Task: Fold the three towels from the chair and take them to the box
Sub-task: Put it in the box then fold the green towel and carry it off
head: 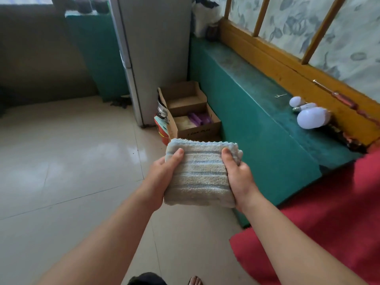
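One folded towel, pale blue with darker stripes, was held in the air above the tiled floor, between both hands. The left hand gripped its left edge, thumb lying on top and the fingers curled beneath, out of sight. The right hand gripped the right edge the same way, thumb pressed on the top and fingers wrapped under the fold.

Just beyond the towel, on the floor, stood an open cardboard box with two compartments; the nearer one held something purple beside a pale item, and the farther one showed only bare cardboard. The box sat in the corner between a grey cabinet and a green ledge. A red container and some metal ware were wedged against the box's left side.

On the ledge, near a yellow wooden window frame, lay several white light bulbs. A red cloth covered the lower right. A sandalled foot showed at the bottom edge.
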